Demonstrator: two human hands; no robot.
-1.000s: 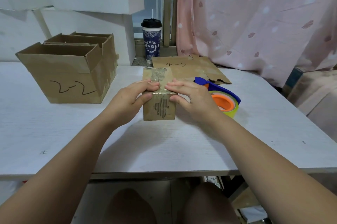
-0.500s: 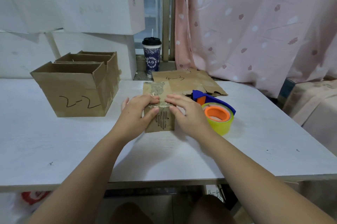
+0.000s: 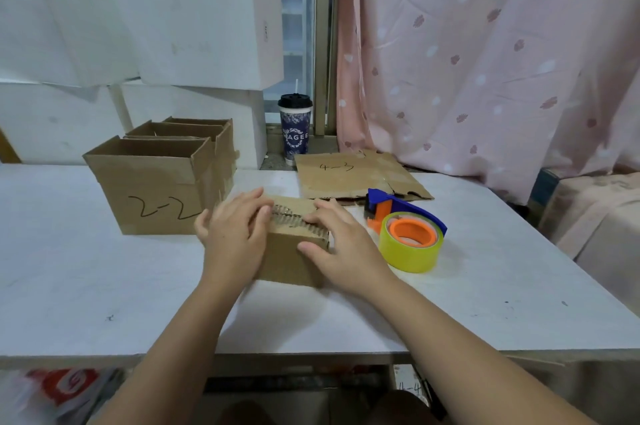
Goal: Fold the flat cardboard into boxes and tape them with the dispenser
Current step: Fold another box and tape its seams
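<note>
Head view. Compared with half a second earlier, both hands lie flatter over the small box (image 3: 294, 262), whose near face now shows plain brown card in place of the dark scribbled marks seen before. The left hand (image 3: 235, 237) rests on the box's left side and top, its fingers straight and close together, reaching the ridged strip of tape along the top seam. The right hand (image 3: 343, 244) covers the right side, its fingers stretched over the same seam and its thumb spread apart against the near face; neither hand curls round anything. The small box stands on the white surface (image 3: 104, 286), near its middle. Just to its right lies the tape dispenser (image 3: 408, 237), blue and orange with a yellow roll, apart from the right hand. Behind it lies a flat cardboard sheet (image 3: 349, 175) marked "4-3". To the left stands an open box (image 3: 152, 192) marked "2-2", with more open boxes behind it. A lidded cup (image 3: 295, 128) stands at the window, beside a pink curtain (image 3: 485, 61)
</note>
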